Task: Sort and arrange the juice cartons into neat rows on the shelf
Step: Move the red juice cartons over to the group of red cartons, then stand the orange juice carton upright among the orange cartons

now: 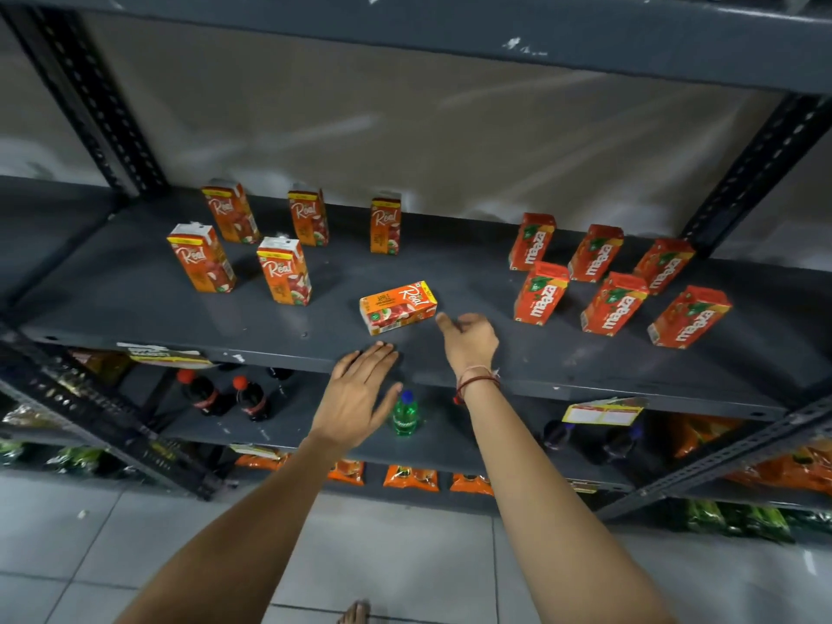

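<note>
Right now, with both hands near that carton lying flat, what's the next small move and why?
Probably close the right hand on the fallen Real carton and stand it upright. It is the only carton lying on its side, both hands are open and empty, and the right fingertips are nearest it. The front Real row has two standing cartons, so it likely belongs beside them.

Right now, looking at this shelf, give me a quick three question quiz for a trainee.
1. How many Real cartons stand upright on the shelf?
2. True or false: the lying Real carton is gripped by the right hand.
3. Which group sits on the person's right side: A) Maaza cartons B) Real cartons C) cola bottles?

Key: 1. Five, in the upright Real cartons group. 2. False; the right hand is just beside it, the left hand at the shelf edge. 3. A.
</note>
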